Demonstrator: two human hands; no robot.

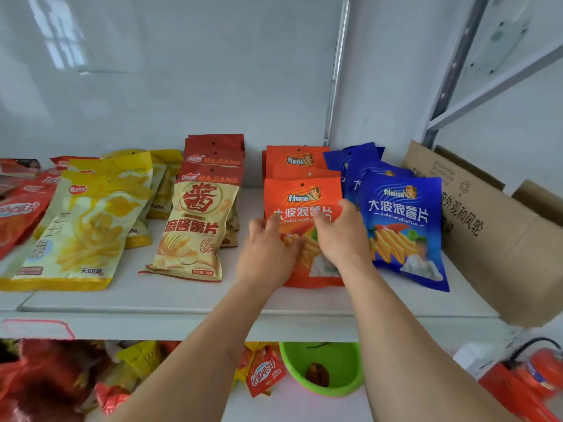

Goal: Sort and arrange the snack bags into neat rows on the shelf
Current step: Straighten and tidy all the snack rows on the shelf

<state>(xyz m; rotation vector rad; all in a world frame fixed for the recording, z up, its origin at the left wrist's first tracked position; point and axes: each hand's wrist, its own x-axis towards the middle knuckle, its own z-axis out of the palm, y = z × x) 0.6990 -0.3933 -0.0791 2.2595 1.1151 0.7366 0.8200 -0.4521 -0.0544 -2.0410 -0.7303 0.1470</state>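
Snack bags lie in rows on the white shelf (170, 300). The front orange bag (301, 196) heads an orange row, and both my hands are on it. My left hand (268, 248) rests on its left edge with fingers spread. My right hand (341, 233) lies on its right side, thumb up along the bag's edge. To the right sits a blue bag (402, 226) at the front of a blue row. To the left are a beige-and-red bag (195, 226) with its row, yellow bags (88, 229) and red bags (18, 214) at the far left.
A cardboard box (499, 239) stands at the shelf's right end, against the blue row. Below the shelf are more loose snack bags (265, 373), a green plastic bowl (323, 367) and a red fire extinguisher (530, 382). A metal upright (335, 71) runs up the back wall.
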